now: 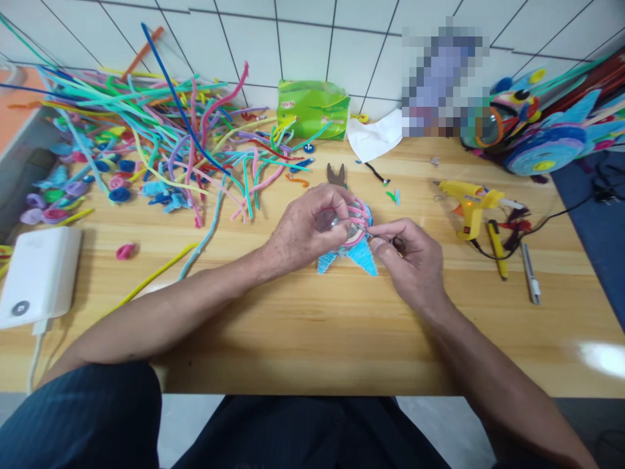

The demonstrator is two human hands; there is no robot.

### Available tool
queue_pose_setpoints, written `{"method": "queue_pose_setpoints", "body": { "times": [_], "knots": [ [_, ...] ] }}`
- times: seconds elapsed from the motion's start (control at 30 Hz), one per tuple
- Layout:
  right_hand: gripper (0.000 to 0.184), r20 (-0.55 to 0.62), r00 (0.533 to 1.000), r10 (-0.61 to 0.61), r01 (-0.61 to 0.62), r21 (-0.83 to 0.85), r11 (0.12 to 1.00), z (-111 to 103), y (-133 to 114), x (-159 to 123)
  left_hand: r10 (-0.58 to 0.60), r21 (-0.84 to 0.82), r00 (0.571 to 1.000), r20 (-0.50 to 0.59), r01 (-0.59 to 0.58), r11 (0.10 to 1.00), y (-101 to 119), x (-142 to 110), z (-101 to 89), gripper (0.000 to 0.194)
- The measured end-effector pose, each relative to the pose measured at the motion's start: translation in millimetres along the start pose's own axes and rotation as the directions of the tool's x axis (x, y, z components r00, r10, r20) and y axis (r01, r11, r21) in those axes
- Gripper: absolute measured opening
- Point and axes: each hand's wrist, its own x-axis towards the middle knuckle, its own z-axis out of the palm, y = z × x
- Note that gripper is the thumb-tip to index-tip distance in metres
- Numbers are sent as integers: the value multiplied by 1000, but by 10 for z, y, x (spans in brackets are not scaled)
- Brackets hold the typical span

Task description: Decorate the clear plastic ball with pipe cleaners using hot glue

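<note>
A craft piece (362, 255) with light-blue ridged fins, pink pipe-cleaner strands and a clear rounded middle lies on the wooden table (293, 326) between my hands. My left hand (310, 228) reaches over its left side, thumb and fingertips pinched at the pink strands. From the right, my right hand (410, 257) pinches a thin, dark, pointed tool whose tip meets the craft's right edge; its kind is mostly hidden by my fingers. Pliers (336, 174) lie just behind the craft, jaws pointing away and handles covered.
A heap of coloured pipe cleaners (161, 130) fills the back left, near a green packet (312, 111). A white power bank (41, 277) stands left. At right are a yellow glue gun (471, 205) with its cord, a yellow cutter (497, 249), a silver pen-like tool (530, 273) and finished fish-like crafts (544, 146).
</note>
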Motion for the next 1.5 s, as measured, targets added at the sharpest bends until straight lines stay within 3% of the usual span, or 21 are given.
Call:
{"method": "queue_pose_setpoints", "body": {
  "times": [0.27,0.4,0.6,0.9,1.13,1.37,1.5],
  "knots": [
    [14,0,980,-198,195,-174,965,-19,78,19,-38,-8,999,18,38,999,-18,-16,2,23],
    [13,-14,973,-229,223,-178,958,-3,113,7,-44,-24,999,17,45,999,-19,-14,2,23],
    [13,-26,985,-172,173,27,985,30,198,-22,-41,-38,999,20,42,998,-3,-5,1,22],
    [10,-16,999,-33,35,125,992,3,132,1,-15,-6,1000,25,15,1000,-9,-4,-15,16],
    [15,-9,991,135,-118,436,892,-35,171,85,11,-16,1000,17,-10,1000,-16,0,-10,17],
    [18,-134,976,173,-90,473,877,-148,267,227,21,1,999,39,-21,1000,-4,5,-38,16],
    [11,-253,967,-20,90,269,959,-201,247,202,29,-29,999,31,-28,999,-7,0,-32,16]
  ]
}}
